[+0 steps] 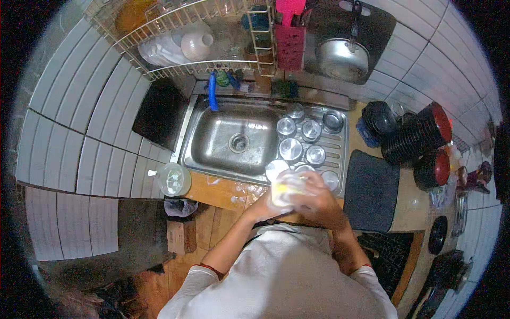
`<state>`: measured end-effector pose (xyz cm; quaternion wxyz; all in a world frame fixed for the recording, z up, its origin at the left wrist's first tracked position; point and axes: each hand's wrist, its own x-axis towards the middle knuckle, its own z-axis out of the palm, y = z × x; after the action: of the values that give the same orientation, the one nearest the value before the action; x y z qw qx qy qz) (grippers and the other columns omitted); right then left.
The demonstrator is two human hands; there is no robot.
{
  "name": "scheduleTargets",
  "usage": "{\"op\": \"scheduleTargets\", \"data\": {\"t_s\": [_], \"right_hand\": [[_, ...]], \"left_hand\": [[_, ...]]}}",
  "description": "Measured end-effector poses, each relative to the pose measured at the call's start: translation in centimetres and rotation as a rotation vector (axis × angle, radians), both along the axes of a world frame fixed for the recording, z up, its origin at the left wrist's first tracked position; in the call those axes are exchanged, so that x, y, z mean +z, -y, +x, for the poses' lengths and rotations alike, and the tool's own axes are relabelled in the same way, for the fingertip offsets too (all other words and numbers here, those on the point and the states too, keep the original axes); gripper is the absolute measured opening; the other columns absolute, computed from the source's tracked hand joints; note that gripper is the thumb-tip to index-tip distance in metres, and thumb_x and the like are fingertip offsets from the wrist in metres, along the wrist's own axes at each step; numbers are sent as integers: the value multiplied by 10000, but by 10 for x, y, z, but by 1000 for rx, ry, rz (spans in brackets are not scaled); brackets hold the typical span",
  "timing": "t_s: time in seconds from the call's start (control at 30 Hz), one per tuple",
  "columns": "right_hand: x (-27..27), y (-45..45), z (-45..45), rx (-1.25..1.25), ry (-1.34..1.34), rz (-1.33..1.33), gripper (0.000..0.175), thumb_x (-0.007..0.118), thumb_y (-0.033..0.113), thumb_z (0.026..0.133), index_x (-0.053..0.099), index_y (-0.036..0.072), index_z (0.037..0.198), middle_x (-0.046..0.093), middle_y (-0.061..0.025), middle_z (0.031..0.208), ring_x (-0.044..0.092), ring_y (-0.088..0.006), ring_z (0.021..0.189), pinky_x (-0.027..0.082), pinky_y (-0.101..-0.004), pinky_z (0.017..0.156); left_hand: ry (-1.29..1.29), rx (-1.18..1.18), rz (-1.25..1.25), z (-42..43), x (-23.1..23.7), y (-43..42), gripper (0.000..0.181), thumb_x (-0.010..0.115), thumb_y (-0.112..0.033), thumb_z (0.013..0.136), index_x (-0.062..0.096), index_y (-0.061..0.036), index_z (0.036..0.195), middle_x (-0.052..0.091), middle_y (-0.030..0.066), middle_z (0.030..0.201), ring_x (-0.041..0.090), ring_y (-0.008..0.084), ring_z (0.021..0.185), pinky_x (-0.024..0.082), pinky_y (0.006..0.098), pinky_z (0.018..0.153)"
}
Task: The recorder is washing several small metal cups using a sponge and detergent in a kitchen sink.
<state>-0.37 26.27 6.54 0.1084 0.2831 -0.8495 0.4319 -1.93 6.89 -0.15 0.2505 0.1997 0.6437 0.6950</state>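
Observation:
In front of my body, my left hand (267,205) and my right hand (316,199) are close together around a blurred white and yellow cloth (286,191). Motion blur hides whether something else is inside the cloth. Just beyond them, several upturned glass or metal cups (290,149) stand on the ribbed drainboard (335,147) of the steel sink. A white round item (277,170) at the sink's near edge lies right beside the cloth. To the left is the sink basin (223,135), with a drain strainer (239,142) at its bottom.
A blue tap hose (213,91) hangs over the basin. A tub of liquid (174,179) stands at the counter's left. Right of the drainboard lie a dark grey mat (371,191) and stacked black and red bowls (414,137). A wire dish rack (207,63) and a saucepan (343,60) are above.

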Motion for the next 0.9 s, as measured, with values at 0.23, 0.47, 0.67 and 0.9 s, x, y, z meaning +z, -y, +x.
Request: {"op": "scheduleTargets", "data": {"t_s": [0.23, 0.47, 0.67, 0.9], "right_hand": [[-22, -21, 2, 64, 104, 173, 359, 651, 98, 702, 658, 145, 1057, 592, -76, 1197, 501, -310, 1087, 414, -384, 948], [-59, -52, 8, -135, 119, 233, 407, 633, 25, 679, 656, 116, 1075, 592, -105, 1181, 527, -340, 1059, 424, -402, 938], [-41, -109, 25, -530, 103, 62, 417, 582, -52, 650, 647, 54, 1047, 594, -110, 1164, 538, -333, 1032, 423, -385, 937], [-51, -144, 52, -637, 50, 43, 428, 542, -70, 633, 640, 47, 1033, 586, -129, 1157, 541, -329, 1044, 418, -392, 934]], "left_hand": [[-317, -19, -212, 15, 6, -2, 861, 789, -161, 711, 269, -49, 1388, 447, 104, 1300, 421, 190, 1206, 351, 326, 1007], [-137, -101, -291, 20, 7, -1, 869, 774, -229, 735, 255, -42, 1407, 401, 137, 1352, 356, 225, 1270, 270, 345, 1065], [-281, -15, -289, -18, 6, -22, 875, 808, -230, 685, 281, -96, 1371, 390, 134, 1315, 345, 242, 1253, 294, 374, 1040], [-659, -252, -743, -45, -10, -104, 891, 789, -384, 640, 313, -186, 1366, 411, 267, 1210, 496, 445, 1094, 447, 461, 898]]}}
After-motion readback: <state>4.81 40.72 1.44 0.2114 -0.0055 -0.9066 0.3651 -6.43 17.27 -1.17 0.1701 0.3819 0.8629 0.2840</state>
